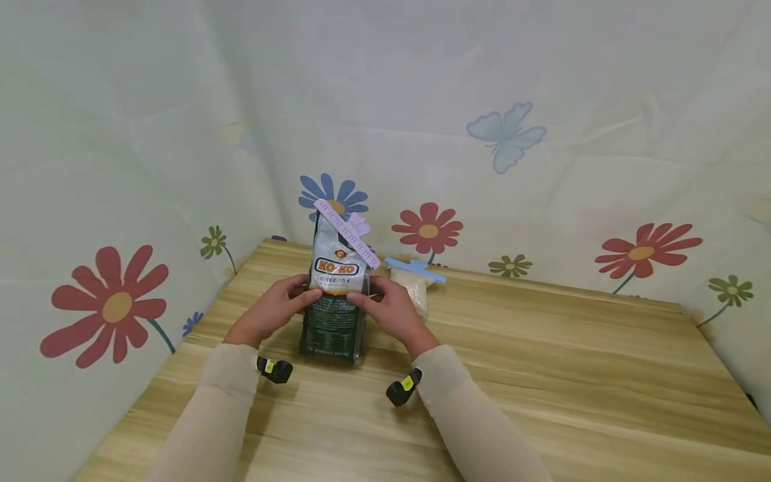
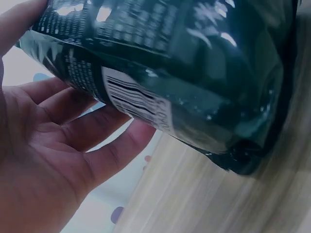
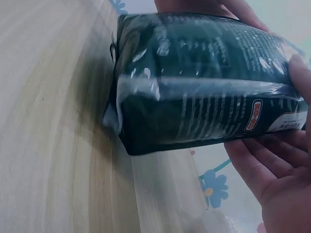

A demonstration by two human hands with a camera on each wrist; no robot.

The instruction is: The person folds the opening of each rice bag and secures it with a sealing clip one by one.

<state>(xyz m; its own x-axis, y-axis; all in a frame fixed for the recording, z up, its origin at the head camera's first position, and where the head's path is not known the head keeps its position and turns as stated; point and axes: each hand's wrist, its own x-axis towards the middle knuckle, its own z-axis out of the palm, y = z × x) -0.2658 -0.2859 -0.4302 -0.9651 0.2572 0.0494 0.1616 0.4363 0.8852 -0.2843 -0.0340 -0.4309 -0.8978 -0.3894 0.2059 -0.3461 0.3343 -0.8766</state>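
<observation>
A dark green and silver KO-KO bag (image 1: 333, 328) stands roughly upright between my two hands, with a lilac sealing clip (image 1: 346, 234) slanting across its top. My left hand (image 1: 274, 309) holds the bag's left side, thumb on the front and fingers reaching behind. From the right side my right hand (image 1: 394, 311) grips it the same way. A barcode label (image 2: 138, 99) shows on the bag in the left wrist view. In the right wrist view the bag's base (image 3: 119, 87) is close to the tabletop; whether it touches, I cannot tell.
Behind my right hand lies a small clear bag of pale grains (image 1: 417, 292) with a blue clip (image 1: 415, 269) across its top. The wooden table (image 1: 542, 361) extends to the right. A flower-printed cloth (image 1: 385, 100) rises behind the table and along its left side.
</observation>
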